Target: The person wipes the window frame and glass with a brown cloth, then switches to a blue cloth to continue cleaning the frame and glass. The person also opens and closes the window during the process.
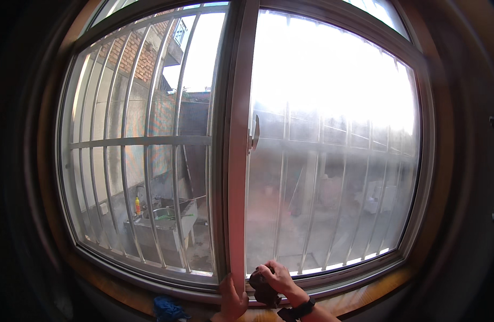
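My right hand (276, 277), with a dark band on its wrist, grips a dark brown cloth (265, 286) at the bottom left corner of the hazy right window pane (331, 193). Close by on the left, my left hand (231, 300) rests against the foot of the upright sash frame (237, 181); whether it holds anything there is unclear. A latch handle (256, 133) sticks out from that upright at mid height. On the wooden sill, left of my left hand, lies a crumpled blue cloth (168, 309).
The wooden sill (351, 296) curves under the window. Outside stand metal security bars (146, 161), a concrete sink (158, 231) with a yellow bottle (137, 205), and a brick wall (130, 56). Dark surroundings frame both sides.
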`<control>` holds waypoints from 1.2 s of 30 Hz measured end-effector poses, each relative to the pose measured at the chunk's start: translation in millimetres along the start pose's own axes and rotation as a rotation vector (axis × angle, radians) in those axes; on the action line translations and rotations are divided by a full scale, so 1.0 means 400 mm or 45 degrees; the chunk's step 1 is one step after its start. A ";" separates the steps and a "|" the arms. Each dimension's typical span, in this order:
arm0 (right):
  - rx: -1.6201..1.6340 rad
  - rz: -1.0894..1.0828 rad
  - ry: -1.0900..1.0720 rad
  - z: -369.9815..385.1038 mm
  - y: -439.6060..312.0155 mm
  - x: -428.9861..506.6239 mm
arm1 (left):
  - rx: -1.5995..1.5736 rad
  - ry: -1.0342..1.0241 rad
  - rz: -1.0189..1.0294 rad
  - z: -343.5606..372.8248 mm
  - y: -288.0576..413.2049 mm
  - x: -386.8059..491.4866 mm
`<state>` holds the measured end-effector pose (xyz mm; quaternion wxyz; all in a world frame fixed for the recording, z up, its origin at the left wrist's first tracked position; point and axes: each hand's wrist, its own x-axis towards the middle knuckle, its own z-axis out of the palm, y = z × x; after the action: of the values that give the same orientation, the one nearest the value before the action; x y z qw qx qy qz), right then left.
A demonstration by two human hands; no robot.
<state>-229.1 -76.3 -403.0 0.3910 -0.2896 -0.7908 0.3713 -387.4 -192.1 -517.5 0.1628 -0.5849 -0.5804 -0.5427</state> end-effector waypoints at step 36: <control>-0.814 0.058 0.035 0.052 -0.109 -0.008 | -0.434 0.105 0.178 -0.033 0.076 0.115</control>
<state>-252.3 -110.2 -377.6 0.2826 -0.4206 -0.8552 0.1088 -379.3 -188.3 -461.6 0.1221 -0.6202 -0.4309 -0.6441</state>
